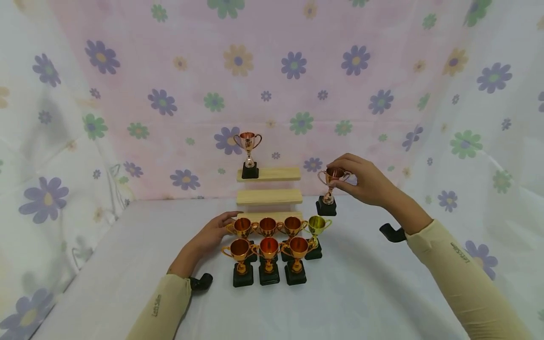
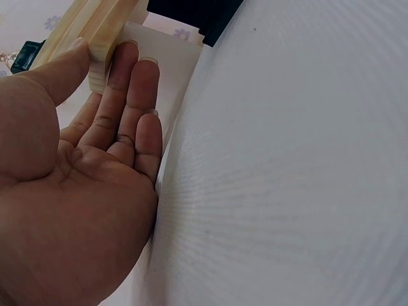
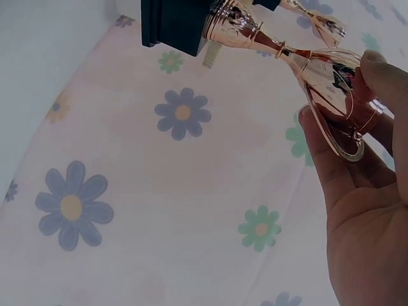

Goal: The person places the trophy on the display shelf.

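My right hand (image 1: 361, 182) pinches a copper-coloured trophy (image 1: 328, 193) by its cup, thumb on one side and fingers on the other. The trophy is in the air right of a stepped wooden shelf (image 1: 280, 174), its black base (image 3: 175, 25) pointing away from the palm in the right wrist view. My left hand (image 1: 214, 231) grips the left end of the shelf's lowest board (image 2: 105, 38), between thumb and fingers. Another copper-coloured trophy (image 1: 249, 158) stands upright at the left of the top board.
Several orange-gold trophies (image 1: 269, 255) stand in two rows on the white table (image 1: 361, 293) before the shelf, partly hiding its lowest board. A yellow-gold trophy (image 1: 316, 226) ends the back row at right. A flowered cloth (image 1: 272, 61) hangs behind.
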`<control>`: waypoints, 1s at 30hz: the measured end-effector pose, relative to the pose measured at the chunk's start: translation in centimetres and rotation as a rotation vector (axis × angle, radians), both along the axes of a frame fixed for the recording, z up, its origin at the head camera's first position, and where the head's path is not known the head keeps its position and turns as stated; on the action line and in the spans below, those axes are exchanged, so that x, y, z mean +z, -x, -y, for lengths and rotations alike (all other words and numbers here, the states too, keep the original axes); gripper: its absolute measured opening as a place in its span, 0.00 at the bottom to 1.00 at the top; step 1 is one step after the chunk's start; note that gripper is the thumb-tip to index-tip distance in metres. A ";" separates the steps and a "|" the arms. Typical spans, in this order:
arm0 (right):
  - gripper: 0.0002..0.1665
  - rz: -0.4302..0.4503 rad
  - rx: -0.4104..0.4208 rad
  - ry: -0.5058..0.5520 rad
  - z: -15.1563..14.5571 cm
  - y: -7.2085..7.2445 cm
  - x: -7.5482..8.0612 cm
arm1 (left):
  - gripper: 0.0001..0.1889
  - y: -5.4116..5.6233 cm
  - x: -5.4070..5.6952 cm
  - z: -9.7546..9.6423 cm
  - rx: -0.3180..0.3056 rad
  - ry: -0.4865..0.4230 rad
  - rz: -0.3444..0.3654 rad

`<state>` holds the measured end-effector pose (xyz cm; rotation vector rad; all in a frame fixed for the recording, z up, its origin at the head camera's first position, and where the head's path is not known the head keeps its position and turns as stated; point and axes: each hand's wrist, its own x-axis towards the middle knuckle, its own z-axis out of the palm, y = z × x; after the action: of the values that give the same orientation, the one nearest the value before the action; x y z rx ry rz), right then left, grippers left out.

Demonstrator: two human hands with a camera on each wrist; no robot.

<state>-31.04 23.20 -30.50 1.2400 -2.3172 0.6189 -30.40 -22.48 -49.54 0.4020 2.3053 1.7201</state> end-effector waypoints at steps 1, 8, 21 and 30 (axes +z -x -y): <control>0.25 0.003 -0.003 -0.007 0.3 0.2 0.2 | 0.28 0.0 -0.1 0.0 -0.005 -0.004 -0.006; 0.24 0.036 -0.001 -0.009 1.9 1.2 1.2 | 0.28 -0.1 -0.3 -0.2 -0.003 -0.027 0.006; 0.23 0.032 0.007 -0.015 4.5 3.0 3.3 | 0.27 -0.2 -0.1 0.1 0.010 0.014 -0.001; 0.25 0.047 -0.013 -0.056 6.8 4.1 4.8 | 0.26 -0.1 0.0 -0.1 0.000 0.013 -0.010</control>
<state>-35.19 16.43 -25.72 1.2469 -2.3940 0.5887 -30.26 -22.42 -49.53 0.4089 2.3221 1.7066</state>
